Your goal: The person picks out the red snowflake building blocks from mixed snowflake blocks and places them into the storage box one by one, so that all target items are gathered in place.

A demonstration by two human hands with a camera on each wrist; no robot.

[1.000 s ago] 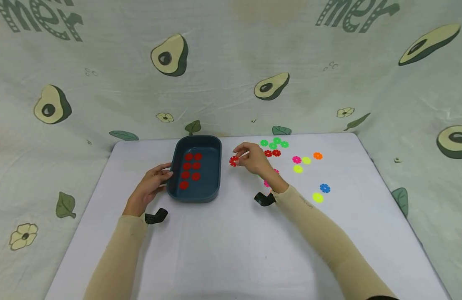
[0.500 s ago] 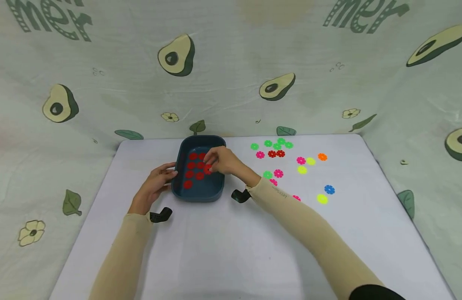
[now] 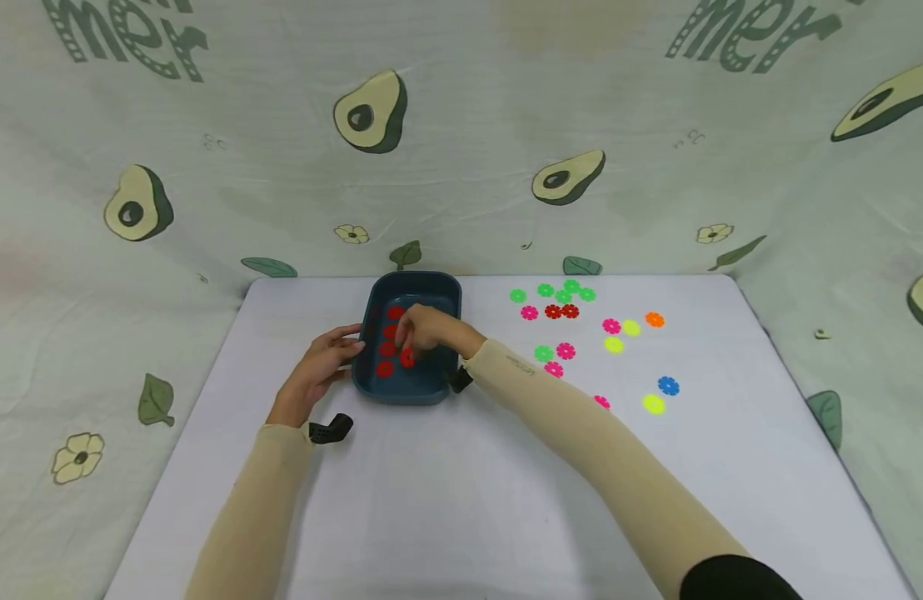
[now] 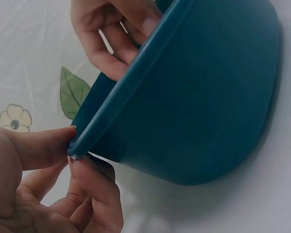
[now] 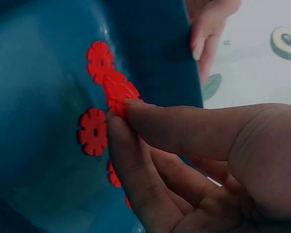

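A dark blue-green tray [image 3: 424,395] stands on the white table, with several flat red notched discs [image 5: 93,132] on its floor. My left hand [image 3: 316,372] pinches the tray's left rim between thumb and fingers; the left wrist view shows the thumb on top of the rim and fingers beneath. Inside the tray, my right hand [image 3: 431,327] pinches a red notched disc [image 5: 120,90] between thumb and index finger, close over the discs along the left wall. In the head view, this hand covers part of the red discs.
Right of the tray lie loose notched discs: green [image 3: 562,296], two dark red [image 3: 554,312], pink [image 3: 566,351], yellow [image 3: 654,404], blue [image 3: 668,386] and orange [image 3: 655,320]. A cloth with avocado prints [image 3: 370,112] hangs behind the table.
My right hand has carried a red disc leftward from the table beside the tray, over its right wall and down inside. My left hand keeps its hold on the rim.
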